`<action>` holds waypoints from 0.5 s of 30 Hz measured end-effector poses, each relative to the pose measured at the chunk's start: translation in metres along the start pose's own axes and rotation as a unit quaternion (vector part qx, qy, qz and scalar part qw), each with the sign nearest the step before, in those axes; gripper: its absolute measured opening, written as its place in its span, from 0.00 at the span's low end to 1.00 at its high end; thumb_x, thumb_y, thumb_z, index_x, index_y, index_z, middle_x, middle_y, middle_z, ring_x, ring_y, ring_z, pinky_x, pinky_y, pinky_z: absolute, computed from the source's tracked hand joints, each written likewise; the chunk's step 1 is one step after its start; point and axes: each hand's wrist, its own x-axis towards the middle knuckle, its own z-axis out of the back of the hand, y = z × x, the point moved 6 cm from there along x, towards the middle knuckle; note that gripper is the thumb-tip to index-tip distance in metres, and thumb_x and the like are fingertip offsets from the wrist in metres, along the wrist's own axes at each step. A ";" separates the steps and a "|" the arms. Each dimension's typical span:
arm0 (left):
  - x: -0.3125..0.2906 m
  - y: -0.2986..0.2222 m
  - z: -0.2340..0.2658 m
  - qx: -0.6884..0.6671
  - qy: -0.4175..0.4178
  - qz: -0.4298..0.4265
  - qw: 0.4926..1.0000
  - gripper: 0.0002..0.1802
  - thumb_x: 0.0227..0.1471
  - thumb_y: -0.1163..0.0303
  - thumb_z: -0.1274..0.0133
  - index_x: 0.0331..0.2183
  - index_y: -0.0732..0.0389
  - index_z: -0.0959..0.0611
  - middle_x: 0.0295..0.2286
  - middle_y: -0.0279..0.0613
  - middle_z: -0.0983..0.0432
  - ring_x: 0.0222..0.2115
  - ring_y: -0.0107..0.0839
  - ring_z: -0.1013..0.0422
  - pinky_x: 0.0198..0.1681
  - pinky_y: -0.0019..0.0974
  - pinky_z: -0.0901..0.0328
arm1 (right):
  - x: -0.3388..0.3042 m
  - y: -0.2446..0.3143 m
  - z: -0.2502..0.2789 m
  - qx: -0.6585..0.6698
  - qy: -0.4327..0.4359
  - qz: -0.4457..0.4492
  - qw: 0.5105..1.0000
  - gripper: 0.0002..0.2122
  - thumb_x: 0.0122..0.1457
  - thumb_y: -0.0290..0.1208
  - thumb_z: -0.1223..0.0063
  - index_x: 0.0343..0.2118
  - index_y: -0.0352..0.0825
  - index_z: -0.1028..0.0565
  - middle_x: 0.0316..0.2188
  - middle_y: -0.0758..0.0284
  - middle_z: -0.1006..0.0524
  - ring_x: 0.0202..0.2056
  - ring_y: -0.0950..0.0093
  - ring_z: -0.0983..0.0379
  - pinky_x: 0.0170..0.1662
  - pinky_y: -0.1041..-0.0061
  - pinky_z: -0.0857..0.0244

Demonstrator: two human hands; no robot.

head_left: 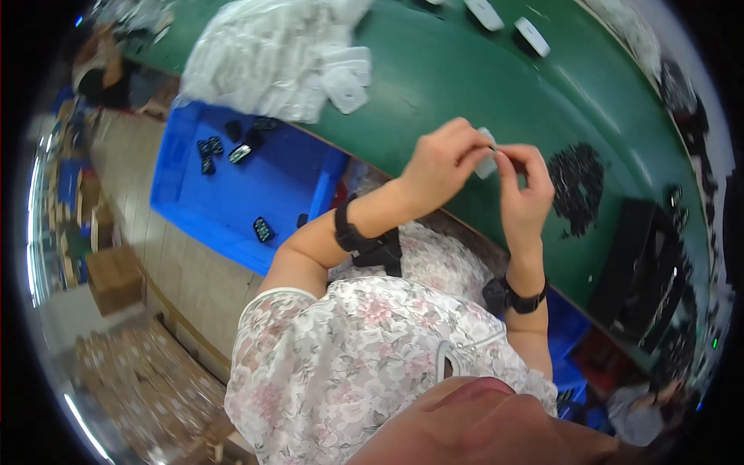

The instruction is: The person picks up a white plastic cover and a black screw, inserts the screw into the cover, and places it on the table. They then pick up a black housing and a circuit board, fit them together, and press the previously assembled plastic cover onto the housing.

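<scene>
Over the near edge of the green table, my left hand (449, 159) and my right hand (527, 186) meet fingertip to fingertip. Both are closed in a pinch around something small and dark at the tips, too small to name. Just behind the fingertips shows a white plastic piece (486, 165), partly covered by my fingers; whether it is held or lies on the table I cannot tell. Close to the right of my right hand spreads a heap of small black parts (577, 186).
A blue bin (225, 225) at left holds several dark circuit pieces. White plastic casings (345, 89) and clear bags (263, 54) lie on the green table (418, 70). Two white devices (532, 37) stand at the back. A black box (639, 263) sits right.
</scene>
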 end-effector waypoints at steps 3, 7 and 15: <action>-0.005 0.012 -0.008 -0.185 0.051 0.181 0.965 0.12 0.52 0.82 0.49 0.41 0.64 0.22 0.26 0.39 0.27 0.27 0.26 0.26 0.28 0.28 0.31 | -0.001 0.000 0.002 0.009 -0.016 -0.006 1.000 0.02 0.55 0.20 0.44 0.30 0.29 0.25 0.26 0.69 0.27 0.27 0.81 0.33 0.31 0.82 0.38; -0.010 0.017 -0.020 -0.351 0.022 0.225 0.909 0.18 0.55 0.81 0.52 0.49 0.68 0.30 0.33 0.43 0.25 0.31 0.29 0.24 0.37 0.29 0.28 | -0.003 -0.005 0.006 0.029 -0.040 0.002 0.999 0.03 0.53 0.21 0.42 0.29 0.30 0.26 0.25 0.67 0.28 0.24 0.78 0.33 0.26 0.80 0.39; -0.018 0.023 -0.030 -0.366 0.055 0.269 0.889 0.09 0.56 0.80 0.51 0.40 0.71 0.26 0.37 0.44 0.24 0.35 0.29 0.24 0.41 0.30 0.29 | -0.007 -0.012 0.010 -0.002 -0.050 0.000 0.999 0.04 0.51 0.21 0.41 0.28 0.31 0.26 0.25 0.68 0.27 0.24 0.78 0.33 0.26 0.80 0.39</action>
